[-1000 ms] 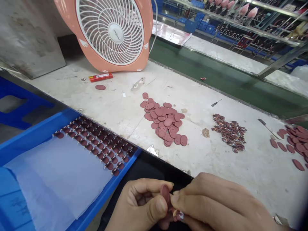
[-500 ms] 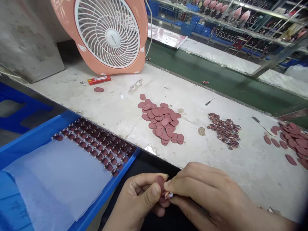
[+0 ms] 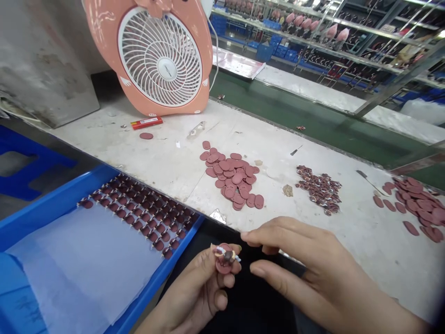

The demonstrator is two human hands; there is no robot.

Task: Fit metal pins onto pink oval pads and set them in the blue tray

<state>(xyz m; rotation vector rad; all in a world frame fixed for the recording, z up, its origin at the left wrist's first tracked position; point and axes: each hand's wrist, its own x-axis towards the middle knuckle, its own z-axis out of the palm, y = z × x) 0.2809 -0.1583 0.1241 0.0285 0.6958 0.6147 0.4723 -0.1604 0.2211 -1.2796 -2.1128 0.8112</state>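
A blue tray (image 3: 38,215) is standing at the left, below the edge of the table (image 3: 167,176), with a white sheet (image 3: 83,264) covering much of its floor and slanting rows of dark red assembled pieces (image 3: 139,208) filling its far right part. On the table, a red box (image 3: 146,123) is lying near a lone oval disc (image 3: 146,136), and an orange-pink fan (image 3: 167,69) is standing just behind them. In front of the table, the left hand (image 3: 200,283) is pinching a dark red oval disc (image 3: 223,268) in its grip; a small brown ornament (image 3: 228,255) with pale ends is sitting across this disc. A pile of oval discs (image 3: 231,178) is lying on the table beyond. The right hand (image 3: 313,260) is hanging near the held disc without touching it, its grip spread, thumb and forefinger apart. Behind it, a heap of small brown ornaments (image 3: 320,188) is resting on the table; farther right, another pile of oval discs (image 3: 419,204) is spreading beside a thin dark tool (image 3: 365,177).
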